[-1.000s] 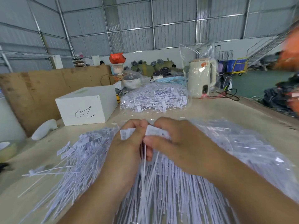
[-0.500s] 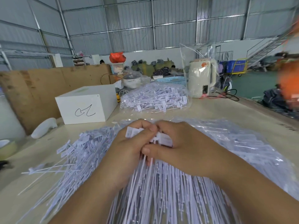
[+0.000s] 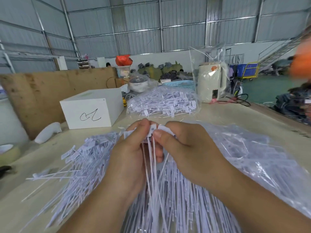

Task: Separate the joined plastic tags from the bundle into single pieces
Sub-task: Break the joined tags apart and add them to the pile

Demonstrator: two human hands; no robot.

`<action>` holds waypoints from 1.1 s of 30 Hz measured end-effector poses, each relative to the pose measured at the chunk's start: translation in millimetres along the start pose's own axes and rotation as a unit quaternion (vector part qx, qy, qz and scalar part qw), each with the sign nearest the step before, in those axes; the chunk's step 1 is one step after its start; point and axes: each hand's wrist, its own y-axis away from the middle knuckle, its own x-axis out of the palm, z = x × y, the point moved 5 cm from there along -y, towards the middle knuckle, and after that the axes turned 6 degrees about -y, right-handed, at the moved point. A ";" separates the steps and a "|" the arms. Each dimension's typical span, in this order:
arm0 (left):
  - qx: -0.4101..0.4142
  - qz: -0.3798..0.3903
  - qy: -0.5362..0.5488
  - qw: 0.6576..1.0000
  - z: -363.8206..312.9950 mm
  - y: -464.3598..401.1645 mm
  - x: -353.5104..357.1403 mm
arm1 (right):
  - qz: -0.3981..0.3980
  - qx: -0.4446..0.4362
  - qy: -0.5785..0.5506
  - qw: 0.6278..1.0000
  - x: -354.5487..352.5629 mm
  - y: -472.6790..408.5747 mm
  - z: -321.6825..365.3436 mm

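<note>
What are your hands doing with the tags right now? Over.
Left hand and right hand both pinching joined tags at the heads. Loose tag pile underneath. Nothing blocking.

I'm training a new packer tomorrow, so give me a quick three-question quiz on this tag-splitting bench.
1. True or false: both hands pinch the joined tags by their heads.
2. What lies beyond the hands? A) a clear bag of tags B) a stapler C) a scale
3. Fill in: the white box stands to the person's ____.

Key: 1 true, the left hand and right hand both grip them. 2 A, the clear bag. 3 left.
</note>
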 end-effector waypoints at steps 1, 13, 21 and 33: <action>-0.012 -0.003 0.024 1.000 2.3 1.3 1.5 | -0.013 -0.007 -0.009 1.000 1.0 0.7 2.0; -0.058 0.036 -0.047 0.997 3.0 -4.2 -6.5 | 0.032 -0.005 -0.075 0.997 -7.3 -2.2 -7.7; -0.021 0.088 -0.117 0.989 0.4 -2.1 -1.0 | 0.109 0.033 -0.026 0.993 3.9 0.5 -17.2; 0.021 0.049 -0.130 0.990 -10.5 -9.3 -15.5 | 0.173 0.110 0.054 0.977 -6.1 0.5 -16.9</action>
